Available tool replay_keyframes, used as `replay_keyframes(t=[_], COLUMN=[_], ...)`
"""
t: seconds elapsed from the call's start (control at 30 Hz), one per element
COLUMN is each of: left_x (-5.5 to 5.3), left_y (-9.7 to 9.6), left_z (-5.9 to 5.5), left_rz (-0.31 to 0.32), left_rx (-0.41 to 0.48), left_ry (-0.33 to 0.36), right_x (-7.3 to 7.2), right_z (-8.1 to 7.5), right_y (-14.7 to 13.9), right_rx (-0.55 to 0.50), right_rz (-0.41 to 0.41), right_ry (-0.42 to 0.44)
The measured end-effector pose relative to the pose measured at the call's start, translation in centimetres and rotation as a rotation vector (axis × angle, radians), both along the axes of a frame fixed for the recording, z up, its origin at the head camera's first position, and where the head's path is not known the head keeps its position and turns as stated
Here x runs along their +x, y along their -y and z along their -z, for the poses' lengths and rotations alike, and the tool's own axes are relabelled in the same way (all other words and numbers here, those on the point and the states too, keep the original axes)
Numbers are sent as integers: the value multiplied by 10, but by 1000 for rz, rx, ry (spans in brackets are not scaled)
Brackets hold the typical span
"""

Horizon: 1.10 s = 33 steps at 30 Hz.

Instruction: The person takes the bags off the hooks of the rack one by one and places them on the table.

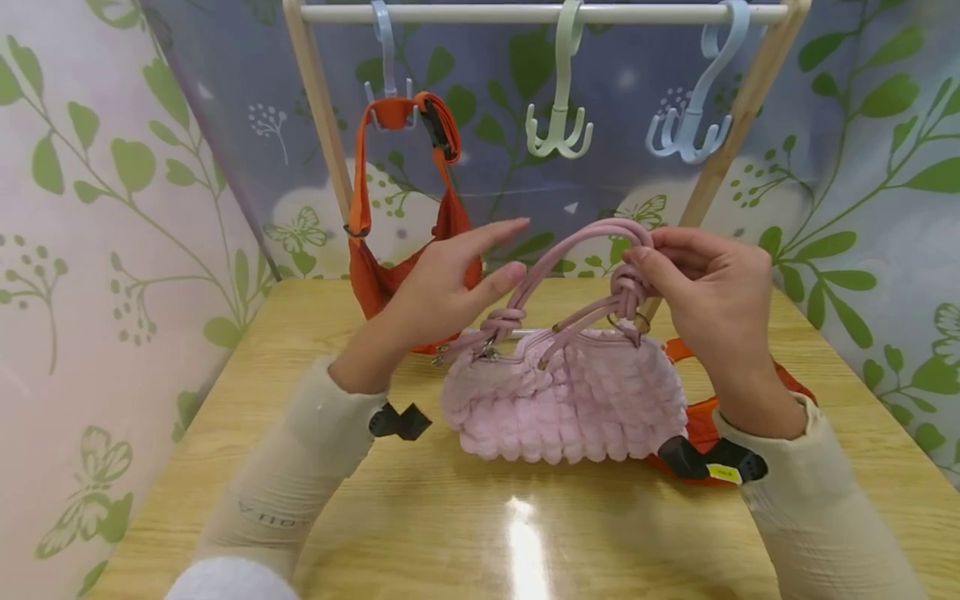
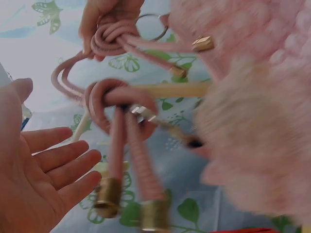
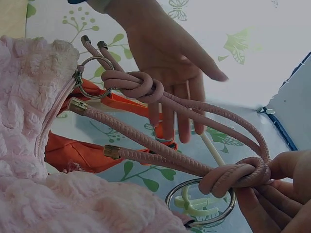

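A pink puffy handbag hangs upright over the table, its knotted cord handle arching above it. My right hand pinches the handle beside its right knot, thumb against fingers. On the other side my left hand is spread, its fingers straight and apart from the cords in the left wrist view. Near that palm hangs the left knot, with metal-tipped cord ends. Metal rings join the handle to the bag.
An orange bag hangs from a blue hook on the rack's left. A green hook and another blue hook hang from the white bar. Behind the pink bag, more orange fabric lies on the wooden table.
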<state>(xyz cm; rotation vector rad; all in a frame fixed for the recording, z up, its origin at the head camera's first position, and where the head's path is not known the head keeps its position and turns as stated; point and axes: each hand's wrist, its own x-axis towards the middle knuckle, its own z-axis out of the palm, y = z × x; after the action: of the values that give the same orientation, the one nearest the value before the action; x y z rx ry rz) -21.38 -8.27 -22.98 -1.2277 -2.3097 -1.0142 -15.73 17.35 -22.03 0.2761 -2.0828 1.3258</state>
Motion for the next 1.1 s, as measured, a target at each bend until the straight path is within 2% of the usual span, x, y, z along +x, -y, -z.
replay_keyframes(t=[0.13, 0.23, 0.3, 0.47, 0.7, 0.87, 1.0, 1.1], left_x=[8, 10, 10, 8, 8, 11, 15, 19], left_y=[3, 2, 1, -1, 0, 6, 15, 23], left_z=[16, 24, 27, 30, 31, 31, 31, 30], left_rz=[-8, -20, -12, 12, 16, 32, 36, 40], left_rx=[-33, -68, -70, -12, 30, 70, 81, 75], left_ry=[67, 119, 144, 171, 183, 181, 146, 92], right_x=[1, 1, 1, 2, 1, 2, 6, 10], right_z=[0, 0, 0, -1, -1, -1, -2, -1], right_y=[1, 1, 1, 2, 2, -2, -10, -16], right_rx=[5, 7, 12, 12, 12, 52, 114, 179], right_rz=[0, 5, 11, 10, -8, -25, -50, -51], right_ry=[-8, -10, -7, 0, 2, 7, 20, 39])
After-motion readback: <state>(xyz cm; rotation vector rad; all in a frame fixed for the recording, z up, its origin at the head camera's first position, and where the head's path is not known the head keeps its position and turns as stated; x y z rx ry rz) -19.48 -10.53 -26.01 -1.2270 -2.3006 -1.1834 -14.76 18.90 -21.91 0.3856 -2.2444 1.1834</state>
